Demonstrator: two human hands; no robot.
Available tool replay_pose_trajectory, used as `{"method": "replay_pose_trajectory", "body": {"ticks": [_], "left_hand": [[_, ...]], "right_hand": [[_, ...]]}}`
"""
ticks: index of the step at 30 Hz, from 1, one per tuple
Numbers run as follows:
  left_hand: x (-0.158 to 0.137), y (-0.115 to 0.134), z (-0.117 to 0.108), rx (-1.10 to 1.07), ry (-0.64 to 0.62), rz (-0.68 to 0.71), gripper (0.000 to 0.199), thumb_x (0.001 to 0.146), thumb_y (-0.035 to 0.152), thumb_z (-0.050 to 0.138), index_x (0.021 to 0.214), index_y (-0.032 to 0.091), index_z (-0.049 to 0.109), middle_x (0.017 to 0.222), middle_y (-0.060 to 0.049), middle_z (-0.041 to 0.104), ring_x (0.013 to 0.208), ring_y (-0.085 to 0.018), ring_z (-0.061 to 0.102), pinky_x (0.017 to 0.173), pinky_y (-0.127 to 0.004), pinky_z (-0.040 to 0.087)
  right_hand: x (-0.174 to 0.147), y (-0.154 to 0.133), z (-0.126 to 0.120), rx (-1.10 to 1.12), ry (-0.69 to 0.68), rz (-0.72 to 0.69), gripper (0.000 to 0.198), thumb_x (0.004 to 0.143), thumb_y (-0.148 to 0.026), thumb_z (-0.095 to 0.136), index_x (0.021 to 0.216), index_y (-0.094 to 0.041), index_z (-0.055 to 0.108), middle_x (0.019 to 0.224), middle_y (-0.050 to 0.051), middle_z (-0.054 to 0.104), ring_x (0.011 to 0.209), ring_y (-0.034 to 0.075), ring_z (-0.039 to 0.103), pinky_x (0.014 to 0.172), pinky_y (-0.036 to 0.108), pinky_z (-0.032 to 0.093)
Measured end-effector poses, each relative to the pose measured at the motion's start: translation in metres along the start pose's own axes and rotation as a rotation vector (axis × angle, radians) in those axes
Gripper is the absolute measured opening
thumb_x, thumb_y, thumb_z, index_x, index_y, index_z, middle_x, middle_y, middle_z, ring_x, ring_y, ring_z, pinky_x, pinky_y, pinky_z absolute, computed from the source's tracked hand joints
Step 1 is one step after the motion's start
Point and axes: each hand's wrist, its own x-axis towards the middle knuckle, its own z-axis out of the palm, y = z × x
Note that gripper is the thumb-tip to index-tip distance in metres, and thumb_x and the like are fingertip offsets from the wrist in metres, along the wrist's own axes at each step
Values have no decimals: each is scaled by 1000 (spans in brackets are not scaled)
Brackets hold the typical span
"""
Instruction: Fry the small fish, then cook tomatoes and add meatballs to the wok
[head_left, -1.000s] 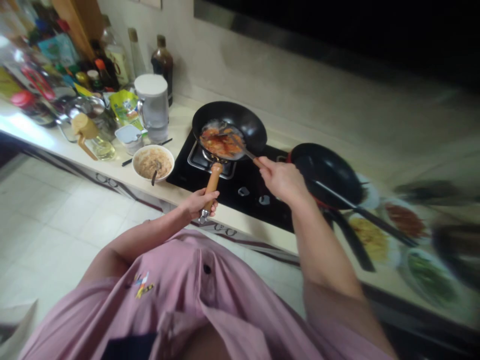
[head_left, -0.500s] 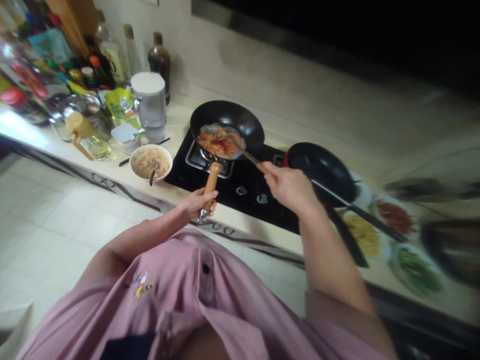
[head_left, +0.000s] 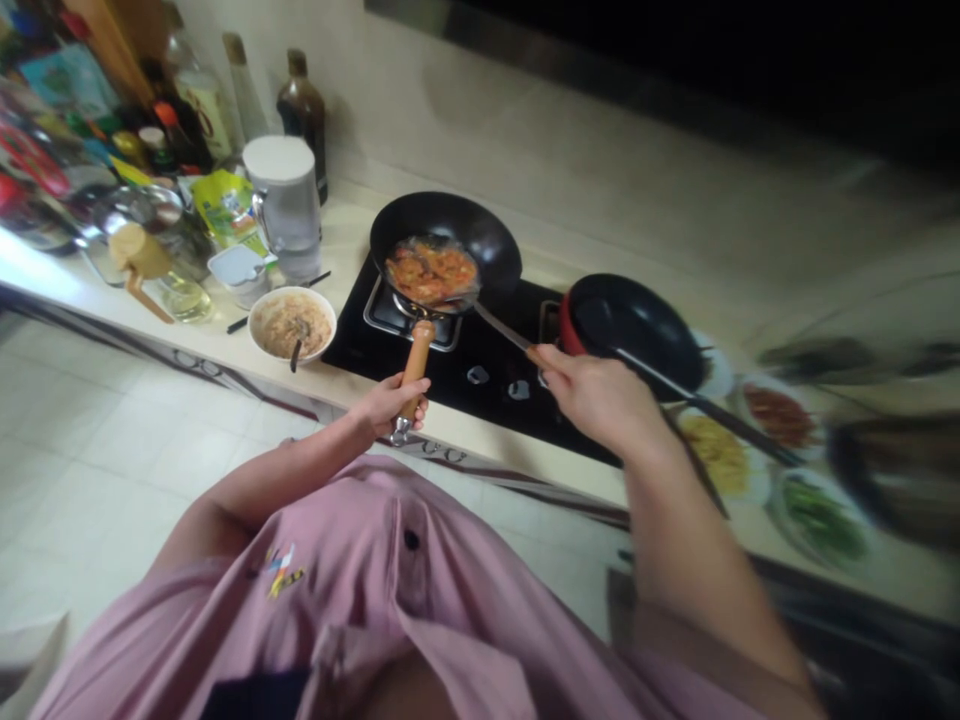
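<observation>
My left hand [head_left: 393, 402] is wrapped round the wooden handle of a black wok [head_left: 480, 225] that stands on the left burner. Reddish-orange food [head_left: 431, 272] lies in the wok's bottom. My right hand [head_left: 596, 392] grips the wooden end of a spatula [head_left: 504, 325]. The spatula's metal blade is in the near right side of the wok, at the edge of the food and partly hidden by it. Left of the stove is a white bowl [head_left: 279, 350] holding a pale mixture and a spoon.
A red-sided black pan [head_left: 630, 325] sits on the right burner, its handle pointing right. Plates of yellow strips [head_left: 716, 455], reddish strips [head_left: 780, 415] and green pieces [head_left: 825, 520] stand farther right. A water pitcher [head_left: 289, 210], an oil jug [head_left: 180, 290] and several bottles line the left counter.
My right hand has drawn the spatula back to the right, so its blade has gone from mid-food to the wok's near right edge. The left hand still holds the wok handle.
</observation>
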Motion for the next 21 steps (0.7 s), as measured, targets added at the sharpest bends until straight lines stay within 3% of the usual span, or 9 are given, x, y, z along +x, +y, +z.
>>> {"method": "replay_pose_trajectory", "body": {"ticks": [8,15,21], "left_hand": [[0,1,0,11,2,-3,26,91,29,69,86,17,47,57,4,55,44,-8,50,42,-19,47],[-2,1,1,29,17,-2,20,94,25,64,88,17,46,56,4,55,43,-7,50,42,-18,46],[0,0,-1,27,11,-6,23,92,28,67,89,18,46,57,4,56,42,-7,50,42,-19,46]], "right_hand": [[27,-3,-10,30,68,95,49,100,-36,37,143,-26,57,111,14,72,96,31,67,74,35,46],[81,-34,11,61,33,80,49,100,-31,35,145,-24,53,109,18,69,90,31,67,71,35,45],[68,-24,0,34,38,123,49,100,-33,36,146,-27,52,109,16,70,93,32,67,71,36,45]]}}
